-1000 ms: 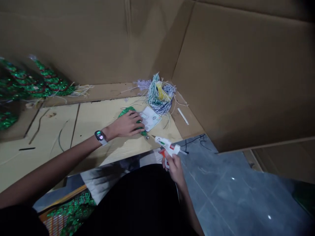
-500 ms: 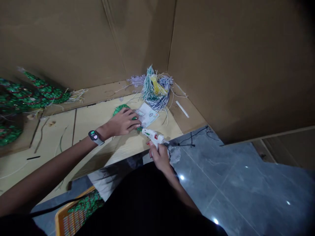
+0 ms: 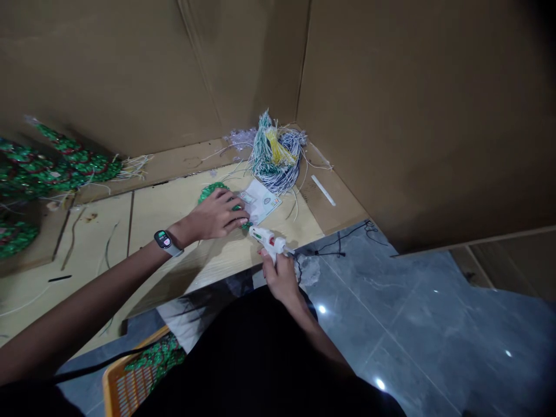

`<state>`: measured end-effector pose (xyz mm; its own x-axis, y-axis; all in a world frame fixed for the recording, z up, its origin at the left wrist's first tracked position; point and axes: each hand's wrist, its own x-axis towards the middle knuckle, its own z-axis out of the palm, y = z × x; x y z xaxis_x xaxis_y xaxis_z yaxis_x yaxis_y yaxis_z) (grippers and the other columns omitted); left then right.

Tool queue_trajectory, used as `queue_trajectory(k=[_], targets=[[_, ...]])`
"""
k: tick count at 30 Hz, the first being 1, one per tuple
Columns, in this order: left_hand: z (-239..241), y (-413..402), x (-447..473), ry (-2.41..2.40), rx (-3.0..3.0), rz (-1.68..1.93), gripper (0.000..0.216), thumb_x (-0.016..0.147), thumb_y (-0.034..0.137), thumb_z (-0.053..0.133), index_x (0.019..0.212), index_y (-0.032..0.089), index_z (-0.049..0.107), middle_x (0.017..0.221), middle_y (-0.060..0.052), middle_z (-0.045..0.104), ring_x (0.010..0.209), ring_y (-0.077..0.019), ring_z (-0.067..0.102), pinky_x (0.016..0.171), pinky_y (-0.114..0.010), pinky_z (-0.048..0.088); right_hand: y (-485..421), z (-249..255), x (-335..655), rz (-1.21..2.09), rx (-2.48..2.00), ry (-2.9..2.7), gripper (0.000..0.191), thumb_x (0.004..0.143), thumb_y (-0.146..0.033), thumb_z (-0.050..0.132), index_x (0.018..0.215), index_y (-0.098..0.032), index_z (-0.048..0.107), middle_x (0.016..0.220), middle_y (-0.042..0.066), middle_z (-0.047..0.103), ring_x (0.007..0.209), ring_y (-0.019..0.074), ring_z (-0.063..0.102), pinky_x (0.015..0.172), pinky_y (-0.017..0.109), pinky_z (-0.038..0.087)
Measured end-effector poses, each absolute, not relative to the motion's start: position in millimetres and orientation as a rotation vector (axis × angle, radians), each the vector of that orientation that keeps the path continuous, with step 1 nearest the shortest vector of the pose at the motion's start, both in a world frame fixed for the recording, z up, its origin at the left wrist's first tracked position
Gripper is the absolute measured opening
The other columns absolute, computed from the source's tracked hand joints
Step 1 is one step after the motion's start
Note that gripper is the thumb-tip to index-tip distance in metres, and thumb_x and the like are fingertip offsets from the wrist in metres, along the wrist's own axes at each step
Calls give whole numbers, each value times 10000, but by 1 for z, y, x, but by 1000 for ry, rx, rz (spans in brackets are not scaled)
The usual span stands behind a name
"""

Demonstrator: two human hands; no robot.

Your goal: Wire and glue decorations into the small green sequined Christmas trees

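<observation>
My left hand (image 3: 215,215) presses down on a piece of green glittery tinsel (image 3: 212,193), covering most of it, on a pale wooden board (image 3: 174,231). My right hand (image 3: 280,278) grips a white hot glue gun (image 3: 267,240) with an orange trigger. The gun's nozzle points left, right by my left fingertips and a green tip of the tinsel. A white printed card (image 3: 260,201) lies just beyond, touching neither hand. A smartwatch (image 3: 165,241) sits on my left wrist.
A tangled bundle of green, white, blue and yellow wires (image 3: 275,162) and a white glue stick (image 3: 323,190) lie on the board. Green tinsel garlands (image 3: 65,162) lie left. Cardboard walls (image 3: 412,104) rise behind. A grey tiled floor (image 3: 391,324) and orange basket (image 3: 125,394) lie below.
Over the last second, the glue gun has moved left, its nozzle closing on the tinsel under my left hand. The view has also shifted slightly. My left hand stays pressed on the tinsel.
</observation>
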<state>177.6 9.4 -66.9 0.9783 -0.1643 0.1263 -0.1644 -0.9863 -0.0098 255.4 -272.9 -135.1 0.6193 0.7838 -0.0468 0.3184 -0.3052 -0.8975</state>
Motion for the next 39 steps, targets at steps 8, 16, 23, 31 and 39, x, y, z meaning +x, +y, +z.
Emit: queue_trajectory(k=[8, 16, 23, 31, 39], targets=[[-66, 9, 176, -262, 3088, 201, 317, 1112, 419, 550, 1242, 307, 816, 1273, -126, 760, 1219, -350, 628, 1117, -593, 405, -271, -119, 246, 509, -2091, -977, 524, 1129, -510, 430, 1060, -139, 794, 971, 239, 819, 920, 340, 785, 798, 372, 491], [-67, 10, 177, -313, 3127, 267, 289, 1113, 378, 568, 1225, 295, 821, 1244, -108, 769, 1186, -337, 637, 1084, -574, 429, -269, -117, 243, 455, -2204, -1006, 539, 1136, -478, 428, 992, -116, 801, 914, 235, 823, 851, 309, 797, 740, 341, 475], [-70, 12, 176, -362, 3231, 285, 332, 1146, 399, 500, 1210, 294, 808, 1257, -96, 755, 1186, -327, 636, 1074, -560, 437, -269, -120, 242, 413, -2239, -1028, 505, 1142, -439, 447, 1020, -115, 815, 922, 220, 838, 889, 287, 810, 768, 307, 496], [-68, 10, 177, -341, 3195, 277, 305, 1133, 372, 531, 1215, 287, 812, 1253, -96, 766, 1216, -332, 637, 1090, -563, 434, -268, -124, 243, 379, -2230, -1057, 498, 1139, -432, 449, 1001, -122, 813, 891, 207, 833, 866, 288, 811, 749, 307, 499], [-69, 11, 176, -345, 3233, 250, 335, 1143, 383, 501, 1241, 287, 806, 1275, -103, 762, 1209, -334, 634, 1085, -569, 436, -268, -127, 243, 349, -2238, -1063, 487, 1134, -426, 455, 970, -128, 804, 874, 204, 827, 842, 287, 807, 726, 310, 484]])
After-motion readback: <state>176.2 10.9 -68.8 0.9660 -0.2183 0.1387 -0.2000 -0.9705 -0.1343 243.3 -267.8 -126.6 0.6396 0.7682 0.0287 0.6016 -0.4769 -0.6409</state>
